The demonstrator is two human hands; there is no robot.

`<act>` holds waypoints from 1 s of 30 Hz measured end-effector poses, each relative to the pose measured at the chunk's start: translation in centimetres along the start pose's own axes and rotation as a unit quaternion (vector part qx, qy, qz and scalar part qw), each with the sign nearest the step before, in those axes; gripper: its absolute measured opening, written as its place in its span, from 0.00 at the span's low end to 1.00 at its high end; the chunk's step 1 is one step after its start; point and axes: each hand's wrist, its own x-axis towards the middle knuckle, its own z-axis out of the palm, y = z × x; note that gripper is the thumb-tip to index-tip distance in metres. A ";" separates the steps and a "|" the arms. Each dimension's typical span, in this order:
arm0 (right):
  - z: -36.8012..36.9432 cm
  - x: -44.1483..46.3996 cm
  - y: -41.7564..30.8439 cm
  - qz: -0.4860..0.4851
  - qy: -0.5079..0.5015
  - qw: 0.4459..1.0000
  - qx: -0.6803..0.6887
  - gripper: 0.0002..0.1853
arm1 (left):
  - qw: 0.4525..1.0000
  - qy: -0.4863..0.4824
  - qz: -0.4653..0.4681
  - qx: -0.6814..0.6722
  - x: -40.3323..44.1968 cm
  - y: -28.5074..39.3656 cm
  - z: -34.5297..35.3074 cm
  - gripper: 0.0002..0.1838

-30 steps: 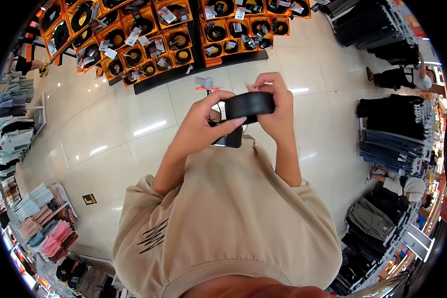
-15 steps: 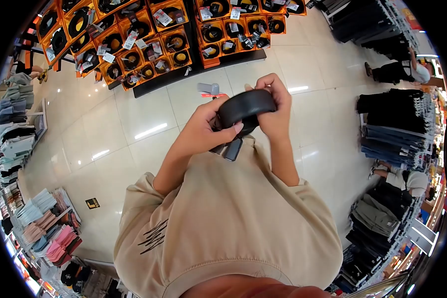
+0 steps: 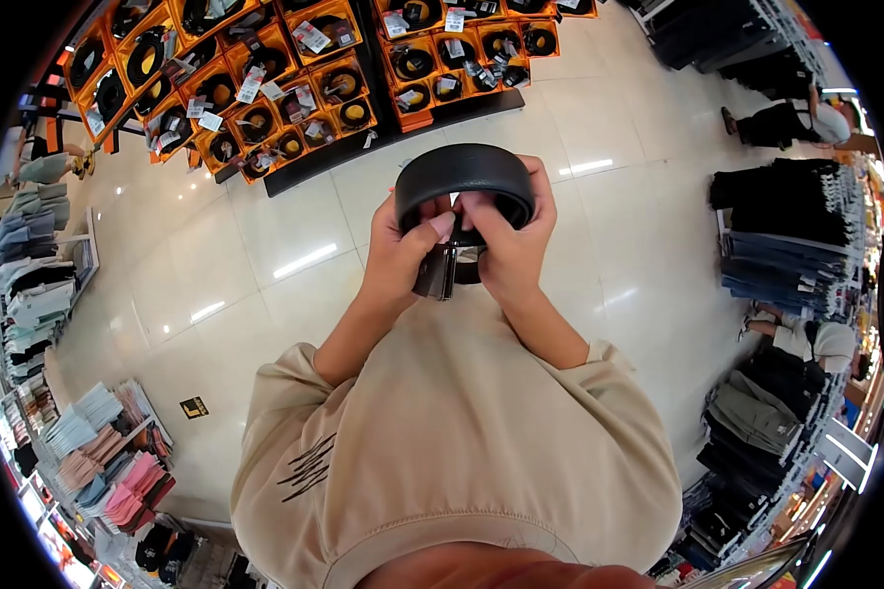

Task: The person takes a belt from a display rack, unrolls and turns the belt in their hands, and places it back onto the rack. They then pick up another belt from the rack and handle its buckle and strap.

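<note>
A coiled black belt (image 3: pixel 465 169) is held up in front of my chest, its loop opening toward me. My left hand (image 3: pixel 395 257) grips the left side of the coil, thumb bent inward over the strap. On the right, my right hand (image 3: pixel 513 245) wraps round the other side, with its thumb inside the loop. Below the thumbs hangs a dark, shiny buckle (image 3: pixel 440 275), close to my beige shirt (image 3: pixel 462 412). Some fingers of both hands are hidden behind the belt.
Ahead stands a display of orange compartments (image 3: pixel 255 123) holding coiled belts with white tags. Racks of folded clothes (image 3: pixel 98 432) line the left. Hanging trousers (image 3: pixel 781 270) are on the right, where people (image 3: pixel 791 126) stand among the racks. The floor is glossy tile (image 3: pixel 295 236).
The belt coil has turned so its loop faces me, and its buckle now hangs between my hands. My right hand has moved down and inward. The grey hanger piece is now out of sight.
</note>
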 end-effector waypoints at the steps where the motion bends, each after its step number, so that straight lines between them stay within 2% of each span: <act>1: -0.1 0.0 -0.2 0.014 -0.001 1.000 -0.023 0.17 | 1.000 -0.013 0.003 0.006 0.2 0.1 0.1 0.10; 2: -0.3 0.2 -0.4 0.029 -0.003 0.999 -0.046 0.17 | 0.998 -0.032 0.011 0.046 0.5 0.3 0.1 0.10; 3: -0.4 0.7 -1.0 0.045 0.011 0.996 -0.073 0.22 | 0.995 -0.050 0.020 0.086 0.8 0.6 -0.1 0.10; 6: -1.5 2.4 -3.3 -0.044 -0.117 0.948 -0.294 0.30 | 0.978 -0.100 0.010 0.182 1.1 1.7 -0.9 0.12; 7: -1.4 2.5 -4.8 -0.017 -0.186 0.909 -0.372 0.34 | 0.967 -0.124 0.000 0.223 1.3 1.8 -1.7 0.13; 8: -1.5 2.3 -4.7 -0.020 -0.188 0.912 -0.364 0.34 | 0.953 -0.150 -0.009 0.264 1.3 1.9 -1.9 0.14; 10: -1.5 2.3 -4.7 -0.031 -0.193 0.916 -0.349 0.34 | 0.969 -0.124 -0.008 0.212 0.8 2.0 -0.9 0.13; 12: -1.3 1.8 -3.0 -0.030 -0.120 0.972 -0.202 0.28 | 0.988 -0.089 0.020 0.122 0.1 2.2 0.8 0.12; 14: -0.9 1.2 -1.0 -0.002 -0.020 0.999 -0.050 0.24 | 0.997 -0.050 0.023 0.057 0.0 1.8 0.7 0.09; 15: -1.3 0.6 -0.3 0.073 -0.014 0.996 0.043 0.21 | 0.999 -0.042 0.024 0.007 0.3 0.7 0.0 0.09; 17: -1.0 -0.1 0.6 0.095 -0.004 0.995 0.032 0.21 | 0.998 -0.029 0.019 -0.057 0.8 -0.3 -0.7 0.09; 18: -1.0 -0.2 0.7 0.099 -0.004 0.995 0.016 0.20 | 0.999 -0.045 0.012 -0.026 0.7 -0.2 -0.7 0.09; 21: -1.1 0.7 -1.8 -0.003 -0.018 0.990 -0.138 0.19 | 0.993 -0.086 -0.019 0.085 0.4 0.8 -0.7 0.10; 22: -1.5 1.0 -3.4 0.000 -0.076 0.974 -0.211 0.21 | 0.990 -0.099 -0.003 0.104 0.4 1.2 -0.6 0.11; 24: -2.2 1.7 -5.3 -0.066 -0.190 0.905 -0.374 0.26 | 0.982 -0.123 0.030 0.141 0.6 1.6 -0.6 0.11; 25: -2.2 1.5 -5.3 -0.056 -0.189 0.910 -0.366 0.26 | 0.972 -0.151 0.026 0.181 0.6 1.8 -0.8 0.13; 27: -2.1 1.2 -5.5 -0.041 -0.191 0.917 -0.348 0.26 | 0.976 -0.137 0.053 0.163 0.4 1.2 -0.4 0.14; 28: -2.1 1.0 -4.7 -0.053 -0.140 0.951 -0.269 0.25 | 0.977 -0.130 0.067 0.153 0.3 1.0 -0.2 0.15; 30: -1.8 0.0 -1.3 -0.071 -0.036 0.991 -0.104 0.24 | 0.991 -0.099 0.027 0.082 -0.2 0.8 0.1 0.16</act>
